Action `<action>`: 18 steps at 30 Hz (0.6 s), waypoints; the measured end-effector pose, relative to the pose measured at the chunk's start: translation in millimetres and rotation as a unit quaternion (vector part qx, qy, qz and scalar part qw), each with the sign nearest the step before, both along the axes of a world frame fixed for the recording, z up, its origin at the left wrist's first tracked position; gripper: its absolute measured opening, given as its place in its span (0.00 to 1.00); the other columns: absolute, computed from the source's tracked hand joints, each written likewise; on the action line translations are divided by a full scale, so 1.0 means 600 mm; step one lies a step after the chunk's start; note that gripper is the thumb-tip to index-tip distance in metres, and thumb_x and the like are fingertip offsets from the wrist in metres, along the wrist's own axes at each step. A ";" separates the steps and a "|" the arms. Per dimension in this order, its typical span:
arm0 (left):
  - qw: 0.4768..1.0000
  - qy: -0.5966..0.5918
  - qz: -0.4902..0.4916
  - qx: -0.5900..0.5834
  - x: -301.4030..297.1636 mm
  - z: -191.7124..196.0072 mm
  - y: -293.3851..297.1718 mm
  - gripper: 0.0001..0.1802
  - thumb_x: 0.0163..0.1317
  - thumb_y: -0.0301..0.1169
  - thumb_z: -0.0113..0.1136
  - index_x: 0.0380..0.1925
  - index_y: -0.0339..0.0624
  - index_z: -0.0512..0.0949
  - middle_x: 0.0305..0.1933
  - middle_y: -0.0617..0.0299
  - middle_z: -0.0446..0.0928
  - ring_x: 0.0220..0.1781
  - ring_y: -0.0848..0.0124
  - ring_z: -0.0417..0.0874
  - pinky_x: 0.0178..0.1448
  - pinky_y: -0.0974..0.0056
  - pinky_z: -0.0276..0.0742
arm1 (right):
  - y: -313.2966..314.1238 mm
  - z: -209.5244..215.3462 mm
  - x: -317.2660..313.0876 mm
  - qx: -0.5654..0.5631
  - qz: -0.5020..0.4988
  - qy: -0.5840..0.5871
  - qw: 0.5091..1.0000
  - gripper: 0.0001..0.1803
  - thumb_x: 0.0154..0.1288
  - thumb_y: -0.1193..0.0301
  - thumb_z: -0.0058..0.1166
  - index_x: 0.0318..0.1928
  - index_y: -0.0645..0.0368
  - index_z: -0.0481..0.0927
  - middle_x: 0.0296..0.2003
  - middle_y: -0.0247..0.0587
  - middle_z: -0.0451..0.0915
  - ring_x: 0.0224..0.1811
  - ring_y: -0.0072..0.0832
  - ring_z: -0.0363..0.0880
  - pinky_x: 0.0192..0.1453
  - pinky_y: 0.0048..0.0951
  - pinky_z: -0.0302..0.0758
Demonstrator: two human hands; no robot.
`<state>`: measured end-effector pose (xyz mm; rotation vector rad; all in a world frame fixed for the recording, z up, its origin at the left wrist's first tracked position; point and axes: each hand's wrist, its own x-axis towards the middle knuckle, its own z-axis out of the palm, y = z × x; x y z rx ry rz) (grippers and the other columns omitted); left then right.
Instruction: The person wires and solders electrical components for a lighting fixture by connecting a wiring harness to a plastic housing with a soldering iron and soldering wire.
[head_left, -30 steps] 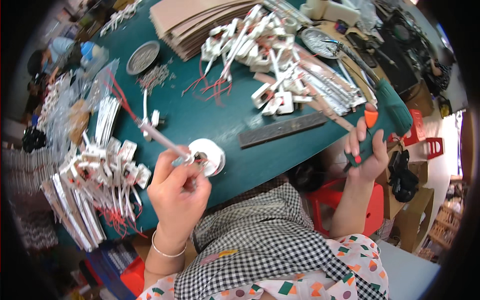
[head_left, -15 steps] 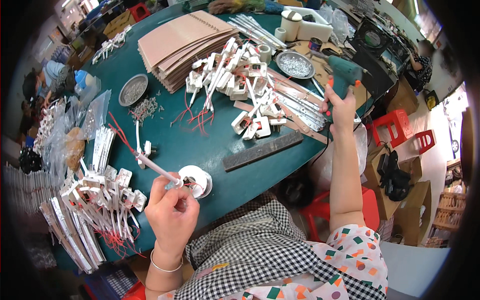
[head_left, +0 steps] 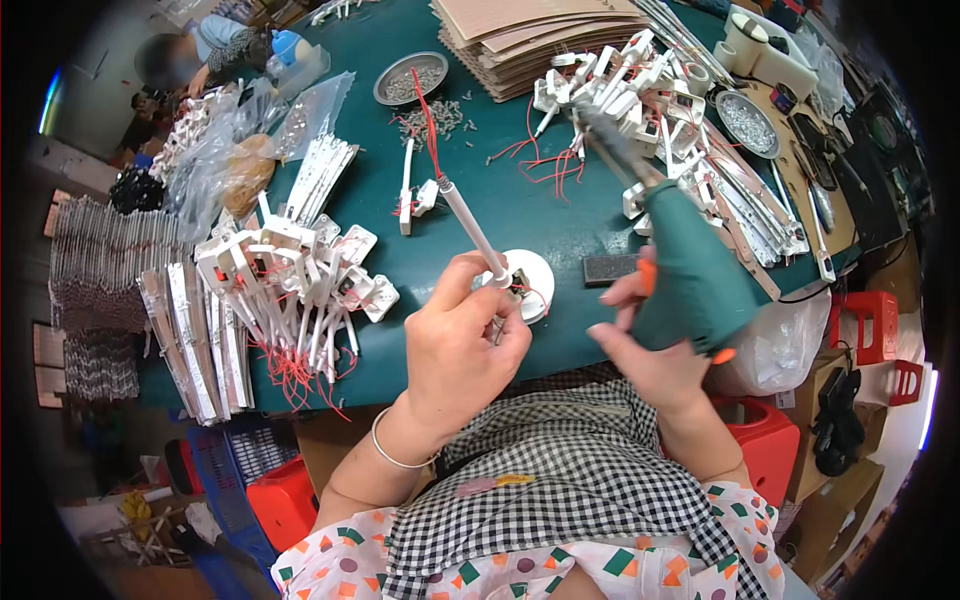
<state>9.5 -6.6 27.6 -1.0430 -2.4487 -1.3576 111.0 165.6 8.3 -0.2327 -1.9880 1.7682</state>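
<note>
My left hand [head_left: 462,335] is closed round the lower end of a thin white tube [head_left: 470,222]. Red wires [head_left: 428,130] stick out of the tube's top. Against those fingers stands a round white base [head_left: 538,275], and whether the tube is joined to it is hidden. Closed on a green power drill [head_left: 695,275] with orange parts, my right hand [head_left: 660,370] is to the right of the base. The drill's front end points up and away, smeared by motion, apart from the tube. A dark flat bar [head_left: 610,270] lies between the base and the drill.
White fittings with red wires lie heaped at left [head_left: 290,260] and at far right [head_left: 650,100]. Small screws fill a metal dish [head_left: 412,68] and spill beside it. Brown boards [head_left: 540,30] are stacked at the back. Another person [head_left: 225,45] is at far left.
My view has swung right and down. My right hand has brought the drill in from the far right, close to my left hand. The tube remains in my left hand.
</note>
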 end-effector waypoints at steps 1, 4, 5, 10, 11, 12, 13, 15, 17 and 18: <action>1.000 0.002 0.001 -0.002 0.001 0.002 -0.002 0.05 0.46 0.13 0.63 0.24 0.32 0.79 0.44 0.56 0.78 0.24 0.81 0.77 0.24 0.76 0.72 | -0.017 -0.009 -0.008 -0.029 0.009 -0.001 1.000 0.22 0.50 0.81 0.70 0.47 0.60 0.80 0.40 0.33 0.80 0.32 0.15 0.75 0.37 0.19 0.74; 1.000 0.007 -0.001 -0.003 0.003 0.005 -0.007 0.06 0.46 0.13 0.63 0.24 0.32 0.79 0.45 0.56 0.78 0.25 0.80 0.78 0.24 0.75 0.73 | -0.044 -0.033 -0.026 0.067 0.018 -0.010 0.998 0.22 0.49 0.78 0.73 0.46 0.61 0.79 0.41 0.36 0.81 0.37 0.20 0.81 0.41 0.23 0.79; 1.000 0.009 0.002 -0.002 0.002 0.005 -0.008 0.05 0.46 0.14 0.63 0.24 0.32 0.79 0.45 0.56 0.78 0.25 0.80 0.78 0.24 0.75 0.73 | -0.050 -0.038 -0.031 0.067 0.019 -0.009 0.998 0.22 0.49 0.78 0.73 0.46 0.61 0.79 0.41 0.36 0.81 0.37 0.20 0.81 0.41 0.23 0.79; 1.000 0.005 0.011 0.006 0.002 0.002 -0.010 0.05 0.46 0.14 0.64 0.24 0.32 0.79 0.45 0.55 0.78 0.24 0.80 0.78 0.25 0.75 0.74 | -0.055 -0.059 -0.049 0.038 0.012 0.049 0.998 0.19 0.50 0.78 0.72 0.43 0.63 0.80 0.38 0.39 0.83 0.35 0.27 0.84 0.41 0.27 0.81; 1.000 0.008 0.006 0.012 0.003 0.000 -0.010 0.05 0.46 0.14 0.64 0.24 0.32 0.79 0.45 0.55 0.78 0.24 0.80 0.78 0.25 0.74 0.74 | -0.057 -0.057 -0.050 0.038 0.015 0.049 0.998 0.19 0.50 0.78 0.72 0.43 0.63 0.80 0.38 0.39 0.83 0.35 0.27 0.84 0.41 0.27 0.81; 1.000 0.011 0.000 0.017 0.003 0.000 -0.010 0.05 0.46 0.14 0.64 0.24 0.32 0.79 0.46 0.55 0.78 0.24 0.80 0.78 0.24 0.74 0.73 | -0.058 -0.053 -0.049 0.035 0.009 0.052 0.998 0.18 0.51 0.79 0.70 0.43 0.63 0.80 0.36 0.39 0.83 0.33 0.27 0.84 0.39 0.27 0.81; 1.000 0.011 0.001 0.017 0.002 -0.001 -0.010 0.05 0.46 0.14 0.64 0.24 0.32 0.79 0.46 0.55 0.78 0.24 0.80 0.78 0.24 0.74 0.73 | -0.058 -0.051 -0.050 0.031 0.002 0.056 0.998 0.16 0.52 0.80 0.69 0.42 0.63 0.80 0.35 0.39 0.83 0.32 0.27 0.84 0.38 0.26 0.80; 1.000 0.011 0.004 0.004 0.001 -0.001 -0.011 0.05 0.45 0.14 0.64 0.23 0.32 0.79 0.46 0.55 0.78 0.24 0.79 0.78 0.24 0.74 0.73 | -0.057 -0.051 -0.054 0.041 -0.006 0.072 0.997 0.15 0.53 0.81 0.68 0.42 0.63 0.80 0.34 0.38 0.83 0.32 0.24 0.83 0.37 0.25 0.79; 1.000 0.015 0.005 0.001 -0.001 0.001 -0.009 0.05 0.45 0.14 0.64 0.23 0.32 0.79 0.45 0.55 0.78 0.24 0.79 0.78 0.24 0.74 0.72 | -0.052 -0.052 -0.055 0.050 -0.015 0.088 0.995 0.14 0.55 0.81 0.67 0.42 0.64 0.79 0.33 0.37 0.83 0.31 0.22 0.82 0.36 0.23 0.78; 1.000 0.019 0.005 -0.001 -0.002 0.001 -0.009 0.05 0.45 0.14 0.64 0.23 0.33 0.79 0.45 0.55 0.78 0.24 0.79 0.78 0.23 0.74 0.72 | -0.045 -0.055 -0.054 0.060 0.011 0.095 0.994 0.23 0.57 0.83 0.64 0.53 0.64 0.72 0.35 0.37 0.81 0.34 0.22 0.80 0.38 0.22 0.78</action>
